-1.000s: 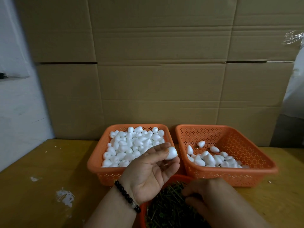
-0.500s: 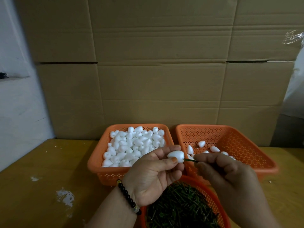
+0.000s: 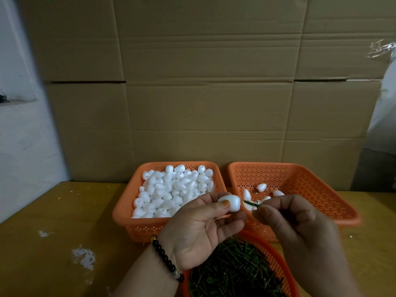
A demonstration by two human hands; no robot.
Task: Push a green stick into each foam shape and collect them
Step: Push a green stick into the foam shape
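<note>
Both hands are up over the baskets, close but not touching. L hand, palm up w/ a black bead bracelet on the wrist, pinches 1 white foam shape btwn thumb and fingers; its long axis runs roughly left-right, the end nearer the R hand facing the stick. R hand pinches 1 green stick at its fingertips; stick lies near level, long axis left-right, free tip pointing at the foam shape and just short of it, a small gap showing. Below the hands sits 1 round orange basket packed w/ green sticks, too many to count. Behind are 2 rectangular orange baskets side by side: left basket heaped w/ white foam shapes, dozens, no exact count; right basket holds only a few, abt 5 visible, rest hidden by the hands. All 3 baskets rest on a yellow-brown table w/ white smears. Cardboard sheets stand behind.
</note>
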